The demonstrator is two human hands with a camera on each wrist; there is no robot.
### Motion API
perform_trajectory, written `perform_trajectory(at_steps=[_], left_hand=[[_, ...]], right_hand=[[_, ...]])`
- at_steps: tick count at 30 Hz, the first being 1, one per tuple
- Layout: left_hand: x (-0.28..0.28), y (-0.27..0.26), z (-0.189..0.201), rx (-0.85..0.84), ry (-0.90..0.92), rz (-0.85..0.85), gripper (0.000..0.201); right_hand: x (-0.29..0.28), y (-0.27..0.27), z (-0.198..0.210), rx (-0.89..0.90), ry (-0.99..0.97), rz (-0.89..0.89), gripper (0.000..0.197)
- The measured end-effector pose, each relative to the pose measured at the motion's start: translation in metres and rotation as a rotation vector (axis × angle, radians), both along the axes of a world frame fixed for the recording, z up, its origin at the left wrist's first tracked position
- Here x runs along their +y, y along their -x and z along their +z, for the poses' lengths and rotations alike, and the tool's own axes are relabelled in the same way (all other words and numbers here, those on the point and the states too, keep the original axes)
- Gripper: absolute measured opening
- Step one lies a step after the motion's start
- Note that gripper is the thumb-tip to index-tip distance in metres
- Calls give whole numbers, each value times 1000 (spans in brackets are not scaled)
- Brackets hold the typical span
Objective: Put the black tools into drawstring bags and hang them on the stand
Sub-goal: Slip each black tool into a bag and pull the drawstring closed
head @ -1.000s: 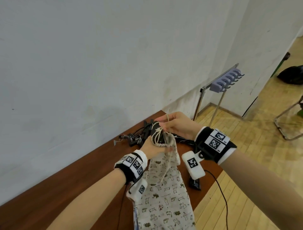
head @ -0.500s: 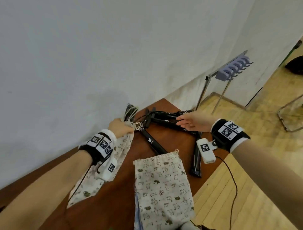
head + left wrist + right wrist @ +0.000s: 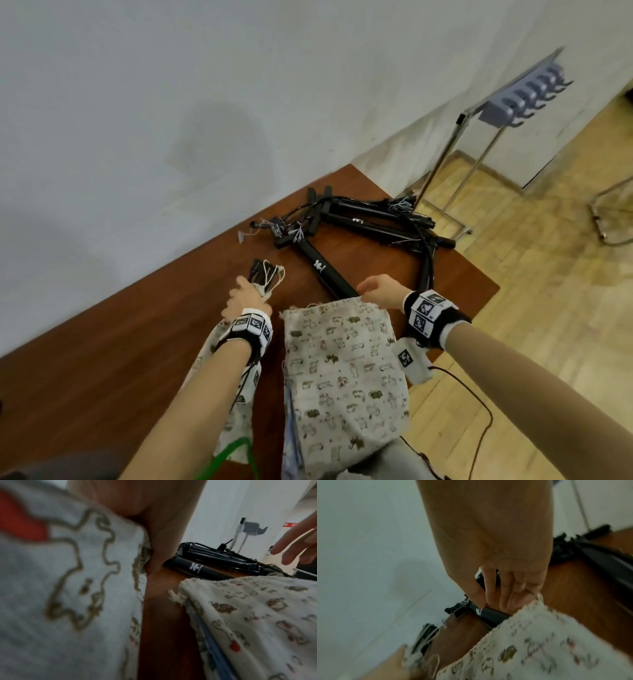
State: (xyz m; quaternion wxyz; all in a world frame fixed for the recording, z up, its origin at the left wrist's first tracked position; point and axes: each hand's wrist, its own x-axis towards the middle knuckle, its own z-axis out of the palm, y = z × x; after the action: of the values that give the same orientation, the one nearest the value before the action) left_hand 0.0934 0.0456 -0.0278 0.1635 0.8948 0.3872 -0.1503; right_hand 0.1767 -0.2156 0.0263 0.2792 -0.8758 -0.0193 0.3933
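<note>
Head view evenly lit and sharp, edges bowed by the wide lens. Both wrist views dimmer; near fabric and skin blurred. Soft shadows on the wall.

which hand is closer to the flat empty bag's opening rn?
Right. The right hand is at the top hem of the flat bag, at its right corner. The left hand is off to the hem's left, gripping the neck of the filled bag.

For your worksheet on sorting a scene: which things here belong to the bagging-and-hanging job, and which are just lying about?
Job:
printed cloth drawstring bag
filled printed bag in left hand
black rod-shaped tools
grey hook stand

Lying about:
black cable
metal chair frame
</note>
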Motion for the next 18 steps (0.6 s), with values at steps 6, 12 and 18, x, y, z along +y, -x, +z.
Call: perform_trajectory(at_steps=[6, 12, 18], left_hand=[[-9, 0, -39, 69, -106, -100, 49], [-18, -5, -45, 154, -48, -141, 97], [-34, -27, -8, 1, -67, -532, 81]], right_hand=[[1, 1, -39, -23, 92, 78, 59], [3, 3, -54, -246, 247, 204, 32], [-7, 3, -60, -245, -78, 3, 19]])
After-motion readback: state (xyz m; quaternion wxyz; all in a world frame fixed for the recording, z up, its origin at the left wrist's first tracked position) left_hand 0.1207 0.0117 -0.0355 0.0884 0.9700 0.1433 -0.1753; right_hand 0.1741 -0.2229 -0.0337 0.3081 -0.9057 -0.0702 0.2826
